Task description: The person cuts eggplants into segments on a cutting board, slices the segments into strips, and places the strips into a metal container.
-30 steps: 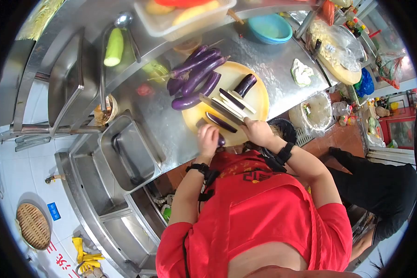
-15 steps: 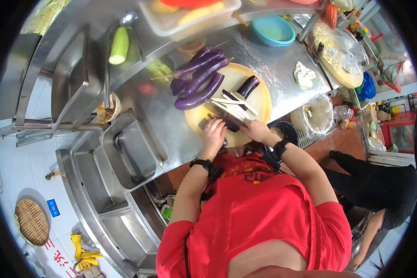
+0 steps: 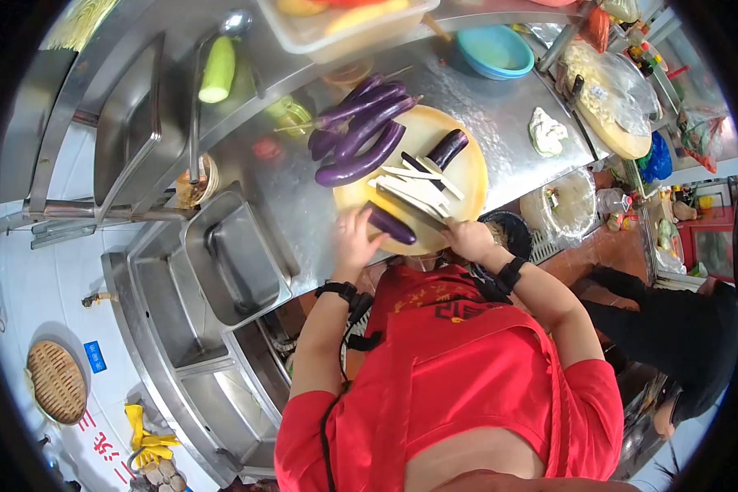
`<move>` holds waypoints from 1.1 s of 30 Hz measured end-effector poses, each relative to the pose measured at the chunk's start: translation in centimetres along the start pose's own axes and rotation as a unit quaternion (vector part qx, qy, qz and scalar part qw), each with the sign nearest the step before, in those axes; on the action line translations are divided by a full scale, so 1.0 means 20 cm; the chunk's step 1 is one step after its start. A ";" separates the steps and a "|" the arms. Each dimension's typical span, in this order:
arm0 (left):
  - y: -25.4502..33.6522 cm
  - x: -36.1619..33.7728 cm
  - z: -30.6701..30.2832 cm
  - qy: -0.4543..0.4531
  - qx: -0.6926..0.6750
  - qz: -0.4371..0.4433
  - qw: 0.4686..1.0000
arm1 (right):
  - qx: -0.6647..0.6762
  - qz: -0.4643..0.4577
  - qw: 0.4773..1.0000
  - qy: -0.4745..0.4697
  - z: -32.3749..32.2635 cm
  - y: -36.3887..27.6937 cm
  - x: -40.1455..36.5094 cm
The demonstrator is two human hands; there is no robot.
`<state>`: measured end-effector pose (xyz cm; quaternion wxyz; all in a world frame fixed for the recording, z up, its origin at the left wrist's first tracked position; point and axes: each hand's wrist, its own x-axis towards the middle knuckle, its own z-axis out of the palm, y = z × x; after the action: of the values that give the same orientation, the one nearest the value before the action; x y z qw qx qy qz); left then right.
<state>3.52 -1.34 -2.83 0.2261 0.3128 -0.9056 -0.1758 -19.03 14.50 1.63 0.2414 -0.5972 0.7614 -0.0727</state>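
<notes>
A pale round cutting board (image 3: 467,164) lies on the steel counter. My right hand (image 3: 471,242) is wrapped round the handle of a cleaver (image 3: 410,203), its blade slanting across the board. A purple eggplant piece (image 3: 392,225) lies on my side of the blade. My left hand (image 3: 356,239), slightly blurred, is beside it with fingers apart and the thumb close to its side. White eggplant strips (image 3: 418,185) lie beyond the blade. Another eggplant piece (image 3: 448,148) sits farther back on the board. Several whole eggplants (image 3: 357,168) are heaped at the board's left edge.
A blue basin (image 3: 494,53) and a clear tub of vegetables (image 3: 344,37) stand at the back. Left are a steel pan (image 3: 285,283) and sinks (image 3: 172,320). A white cloth (image 3: 547,133) lies right. A person in black (image 3: 672,336) is at far right.
My left hand has moved left, its fingers spreading off the eggplant piece, which shows more fully. My right hand keeps the cleaver on the board. The person in black has shifted posture.
</notes>
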 end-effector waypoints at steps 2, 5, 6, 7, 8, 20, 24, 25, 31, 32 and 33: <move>0.05 0.00 0.06 0.016 0.006 -0.013 1.000 | -0.027 0.019 0.999 -0.006 -0.02 0.01 0.02; 0.09 0.01 0.10 0.030 0.022 -0.043 0.998 | -0.018 0.001 1.000 0.011 -0.07 -0.03 0.00; 0.09 0.01 0.12 0.061 0.012 -0.060 0.996 | -0.018 0.002 1.000 0.011 -0.09 -0.06 -0.01; 0.08 0.00 0.14 0.090 0.002 -0.077 0.993 | -0.017 -0.008 1.000 0.010 -0.12 -0.08 -0.02; 0.07 -0.01 0.15 0.089 0.001 -0.078 0.993 | -0.014 -0.017 1.000 0.009 -0.13 -0.10 -0.02; 0.07 0.01 0.12 0.070 0.009 -0.098 0.993 | -0.065 -0.021 0.998 0.002 0.04 -0.11 0.13; 0.06 0.03 0.13 0.079 0.005 -0.103 0.991 | -0.030 -0.029 0.999 0.008 -0.04 -0.10 0.07; 0.06 0.02 0.14 0.085 0.006 -0.106 0.991 | -0.023 -0.018 1.000 -0.001 -0.08 -0.11 0.03; 0.07 0.01 0.14 0.094 0.014 -0.105 0.990 | -0.006 -0.021 1.000 -0.007 -0.04 -0.09 0.02; 0.07 0.00 0.14 0.093 0.014 -0.105 0.990 | -0.002 -0.034 0.999 0.012 0.01 -0.08 0.04; 0.06 0.00 0.14 0.083 0.009 -0.107 0.991 | -0.003 -0.034 0.999 0.014 0.02 -0.10 0.06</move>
<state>1.47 0.01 -4.58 0.2775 0.4234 -0.8467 -0.1639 -17.28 12.97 1.71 0.2267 -0.6223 0.7441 -0.0871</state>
